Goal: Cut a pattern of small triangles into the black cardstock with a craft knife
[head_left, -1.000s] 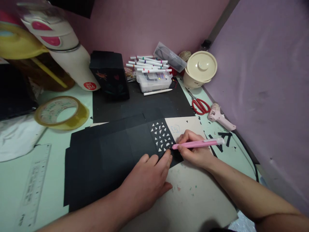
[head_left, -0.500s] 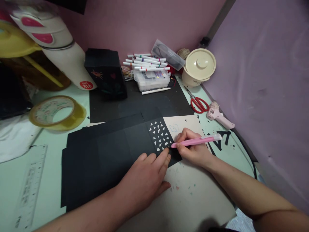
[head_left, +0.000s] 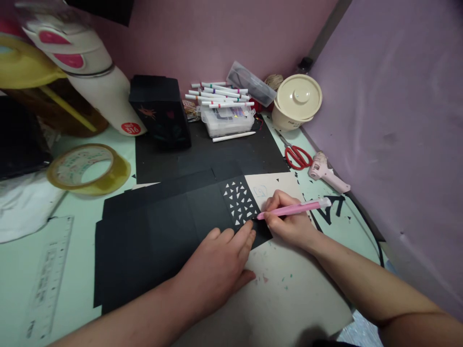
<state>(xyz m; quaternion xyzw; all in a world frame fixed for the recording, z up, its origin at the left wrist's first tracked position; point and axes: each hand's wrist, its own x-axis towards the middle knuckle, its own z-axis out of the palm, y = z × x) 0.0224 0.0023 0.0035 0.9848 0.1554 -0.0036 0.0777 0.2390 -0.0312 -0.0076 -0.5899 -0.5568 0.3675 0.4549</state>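
Note:
A large sheet of black card (head_left: 162,226) with folded flaps lies in front of me. Its right panel bears several small pale triangular holes (head_left: 239,200). My left hand (head_left: 224,260) rests flat on the card, fingers stretched out, index fingertip just below the triangles. My right hand (head_left: 289,221) pinches a slim pink craft knife (head_left: 294,209), shaped like a pen and slanting up to the right. Its tip meets the card beside my left index finger; the blade is too small to make out. Beneath the card is a pale grey board (head_left: 289,294).
Red-handled scissors (head_left: 298,157), a pink glue gun (head_left: 327,172) and black scraps (head_left: 331,209) lie on the right. A tape roll (head_left: 88,168) and clear ruler (head_left: 48,279) are left. Behind stand a black box (head_left: 159,113), white markers (head_left: 220,94) and a lidded cream pot (head_left: 298,101).
The view has shifted very slightly. The pink craft knife tilts a touch differently in my right hand, its tip staying near the same spot. My left hand stays put.

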